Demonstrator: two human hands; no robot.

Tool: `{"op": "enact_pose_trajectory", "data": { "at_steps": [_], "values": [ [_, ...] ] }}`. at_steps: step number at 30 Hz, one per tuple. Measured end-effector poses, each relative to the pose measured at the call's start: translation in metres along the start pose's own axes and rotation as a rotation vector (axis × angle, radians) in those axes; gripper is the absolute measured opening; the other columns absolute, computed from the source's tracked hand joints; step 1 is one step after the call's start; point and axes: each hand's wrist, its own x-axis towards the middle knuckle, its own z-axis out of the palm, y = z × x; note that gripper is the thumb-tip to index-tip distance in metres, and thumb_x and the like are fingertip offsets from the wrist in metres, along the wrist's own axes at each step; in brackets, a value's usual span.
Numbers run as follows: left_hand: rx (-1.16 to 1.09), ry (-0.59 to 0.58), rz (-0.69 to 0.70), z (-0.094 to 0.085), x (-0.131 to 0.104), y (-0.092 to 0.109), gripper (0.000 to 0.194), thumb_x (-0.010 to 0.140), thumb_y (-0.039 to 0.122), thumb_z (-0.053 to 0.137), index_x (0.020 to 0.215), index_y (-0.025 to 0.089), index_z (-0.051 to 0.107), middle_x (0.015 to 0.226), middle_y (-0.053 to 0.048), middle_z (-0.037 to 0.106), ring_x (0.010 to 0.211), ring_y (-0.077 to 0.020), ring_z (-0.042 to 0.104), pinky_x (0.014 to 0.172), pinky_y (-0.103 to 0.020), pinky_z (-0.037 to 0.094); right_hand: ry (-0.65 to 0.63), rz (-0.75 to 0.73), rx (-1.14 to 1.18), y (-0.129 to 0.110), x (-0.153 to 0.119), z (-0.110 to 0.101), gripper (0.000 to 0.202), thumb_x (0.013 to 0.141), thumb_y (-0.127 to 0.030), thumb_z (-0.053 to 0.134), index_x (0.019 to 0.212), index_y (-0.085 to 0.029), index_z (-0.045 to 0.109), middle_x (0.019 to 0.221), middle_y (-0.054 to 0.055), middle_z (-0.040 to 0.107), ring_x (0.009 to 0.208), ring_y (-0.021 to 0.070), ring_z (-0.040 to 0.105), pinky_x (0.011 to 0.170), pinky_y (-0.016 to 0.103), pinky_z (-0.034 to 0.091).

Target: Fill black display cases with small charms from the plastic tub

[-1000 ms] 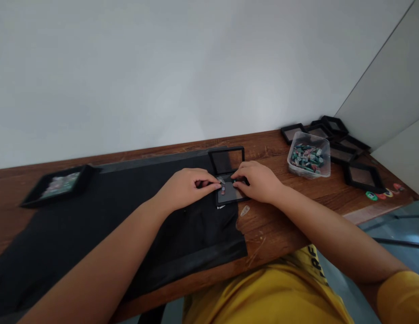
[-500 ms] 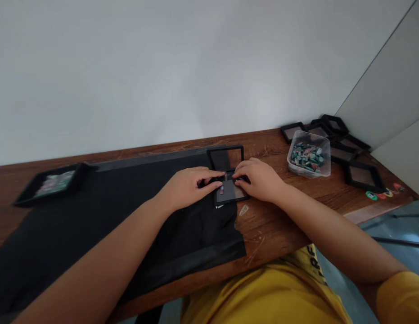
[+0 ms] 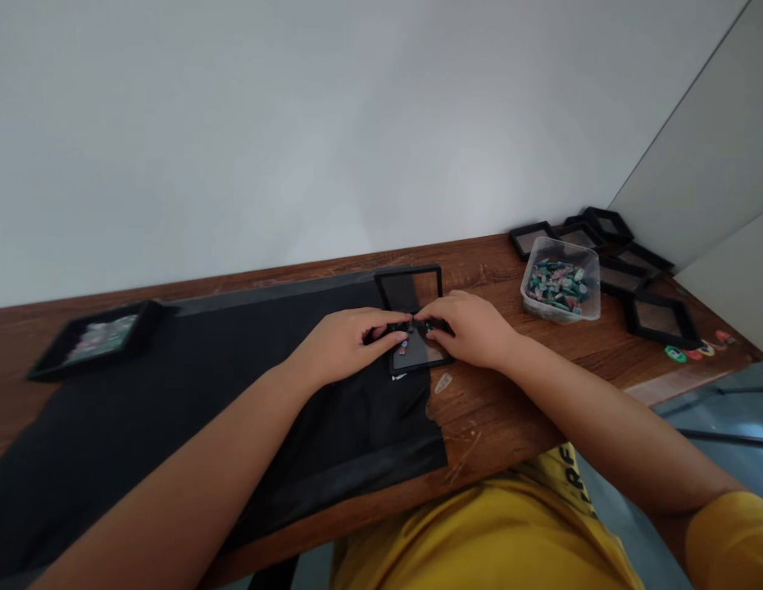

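A hinged black display case (image 3: pixel 441 283) stands with its lid raised, its clear panel facing me. My left hand (image 3: pixel 347 346) reaches over the case's left side, thumb and forefinger curled toward each other. From the other side comes my right hand (image 3: pixel 473 329), bent the same way, its forefinger tip meeting the left one near the hinge. Whatever lies between the fingertips is too small to name. Inside the base, by my left thumb, is a small bluish-pink piece (image 3: pixel 404 347); a tiny green piece (image 3: pixel 428 327) shows beside my right thumb.
A clear plastic tub (image 3: pixel 593 283) of green and pink pieces stands right, before several black cases (image 3: pixel 660 319). Round coloured stickers (image 3: pixel 676 354) lie at the right edge. A filled case (image 3: pixel 55 348) rests left on the black mat (image 3: pixel 233 352). A clear leaf-shaped piece (image 3: pixel 443 383) lies nearby.
My right forefinger has shifted left until its tip meets my left forefinger. The bluish-pink piece looks slightly tilted now. My left hand has barely moved.
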Motion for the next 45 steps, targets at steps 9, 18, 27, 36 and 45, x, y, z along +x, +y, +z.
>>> {"op": "enact_pose_trajectory", "data": {
  "at_steps": [9, 18, 27, 36, 45],
  "values": [
    [-0.063, 0.045, -0.021, -0.0004, -0.0001, -0.0018, 0.046, 0.093, 0.059, 0.053, 0.108, 0.027, 0.081, 0.069, 0.0, 0.062, 0.063, -0.0168, 0.054, 0.063, -0.028, 0.041, 0.017, -0.002, 0.054, -0.0002, -0.0004, 0.002, 0.031, 0.093, -0.015, 0.072, 0.124, -0.019, 0.075, 0.116, 0.01, 0.079, 0.11, 0.0273, 0.068, 0.095, 0.037, 0.047],
    [-0.017, 0.013, -0.058, 0.0007, 0.001, -0.0009, 0.05, 0.091, 0.062, 0.057, 0.12, 0.028, 0.079, 0.071, 0.001, 0.063, 0.061, -0.0168, 0.053, 0.061, -0.028, 0.04, 0.015, 0.016, 0.068, -0.001, -0.0007, 0.0017, 0.033, 0.092, -0.016, 0.072, 0.125, -0.022, 0.073, 0.116, 0.007, 0.078, 0.109, 0.0262, 0.067, 0.091, 0.035, 0.046],
    [-0.058, 0.023, -0.094, 0.0024, 0.0006, 0.0005, 0.055, 0.086, 0.068, 0.058, 0.114, 0.026, 0.08, 0.067, 0.002, 0.06, 0.058, -0.0154, 0.048, 0.057, -0.028, 0.034, 0.017, 0.024, 0.105, -0.0016, -0.0012, 0.0021, 0.041, 0.091, -0.012, 0.073, 0.131, -0.02, 0.069, 0.118, 0.007, 0.078, 0.111, 0.026, 0.067, 0.091, 0.035, 0.046],
    [-0.092, 0.006, -0.108, 0.0018, 0.0, 0.0019, 0.059, 0.082, 0.072, 0.061, 0.115, 0.026, 0.08, 0.07, 0.002, 0.06, 0.06, -0.0154, 0.049, 0.059, -0.028, 0.036, 0.023, 0.032, 0.108, -0.0024, 0.0, 0.0011, 0.039, 0.091, -0.013, 0.073, 0.128, -0.022, 0.069, 0.118, 0.006, 0.078, 0.112, 0.0255, 0.067, 0.092, 0.035, 0.046],
    [-0.143, -0.012, -0.018, -0.0006, -0.0031, -0.0029, 0.061, 0.082, 0.071, 0.065, 0.12, 0.024, 0.079, 0.072, 0.001, 0.061, 0.062, -0.0153, 0.052, 0.061, -0.027, 0.039, 0.033, 0.037, 0.108, 0.0002, 0.0007, 0.0032, 0.038, 0.091, -0.012, 0.074, 0.128, -0.021, 0.07, 0.118, 0.007, 0.079, 0.109, 0.0258, 0.067, 0.09, 0.035, 0.047]
  ]
}}
